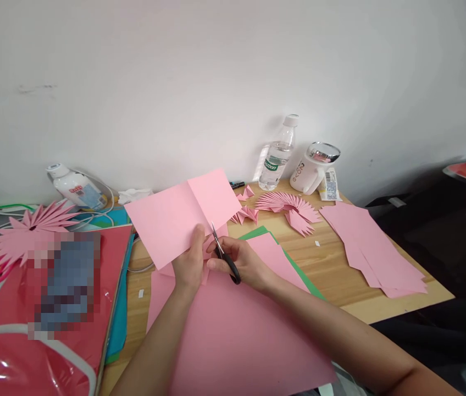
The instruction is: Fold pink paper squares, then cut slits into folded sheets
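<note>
My left hand (192,261) grips a creased sheet of pink paper (167,214) at its lower edge, thumb on top, and holds it raised and tilted above the table. In my right hand (241,261) is a pair of scissors with black handles (229,265). Their blades point up and away, at the sheet's lower edge near the fold. Whether the blades are parted is hard to make out. Beneath both hands lie large pink sheets (241,335), with a green sheet (299,269) showing at their right edge.
Folded pink paper fans (288,206) lie behind my hands. A water bottle (278,157) and a white mug (313,168) stand by the wall. Cut pink sheets (375,250) are stacked at right. At left are a red plastic-covered pack (113,264), a spiky pink paper piece (39,225) and a white bottle (76,187).
</note>
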`<state>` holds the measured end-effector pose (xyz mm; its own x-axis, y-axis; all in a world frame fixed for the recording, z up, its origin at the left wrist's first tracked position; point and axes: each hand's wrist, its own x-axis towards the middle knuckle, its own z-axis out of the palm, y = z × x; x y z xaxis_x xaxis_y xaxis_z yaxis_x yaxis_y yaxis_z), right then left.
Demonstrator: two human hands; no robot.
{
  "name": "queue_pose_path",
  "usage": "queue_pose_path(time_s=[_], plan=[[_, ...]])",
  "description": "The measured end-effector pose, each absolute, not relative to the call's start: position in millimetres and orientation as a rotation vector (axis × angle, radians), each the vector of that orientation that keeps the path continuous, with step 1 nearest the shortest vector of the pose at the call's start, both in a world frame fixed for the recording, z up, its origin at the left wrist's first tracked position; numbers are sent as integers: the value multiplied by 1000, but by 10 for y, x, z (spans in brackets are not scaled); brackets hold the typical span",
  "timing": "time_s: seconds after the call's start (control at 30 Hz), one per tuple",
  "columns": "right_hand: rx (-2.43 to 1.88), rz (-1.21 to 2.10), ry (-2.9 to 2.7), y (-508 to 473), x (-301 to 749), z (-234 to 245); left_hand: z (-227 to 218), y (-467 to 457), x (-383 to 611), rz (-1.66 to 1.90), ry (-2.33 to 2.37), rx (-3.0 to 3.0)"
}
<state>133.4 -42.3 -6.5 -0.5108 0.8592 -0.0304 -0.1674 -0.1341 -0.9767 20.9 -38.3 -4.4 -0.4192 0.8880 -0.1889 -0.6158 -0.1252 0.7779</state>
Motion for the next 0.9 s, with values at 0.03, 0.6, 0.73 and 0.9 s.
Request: queue_pose_path(time_s=[0.03,0.6,0.73,0.9], plan=[[-820,1741,-1383,-424,1335,-70,-34,-383,212,1764,1037,424],[-855,1702,-1449,-444,1336,-39,-68,-373,191,1820,971,551],[-854,1710,-1449,-454,1326,-49,-111,-356,180,1790,1099,715],[-814,1721,-1416,-451,1314,-92,-90,-372,183,1803,1137,719]])
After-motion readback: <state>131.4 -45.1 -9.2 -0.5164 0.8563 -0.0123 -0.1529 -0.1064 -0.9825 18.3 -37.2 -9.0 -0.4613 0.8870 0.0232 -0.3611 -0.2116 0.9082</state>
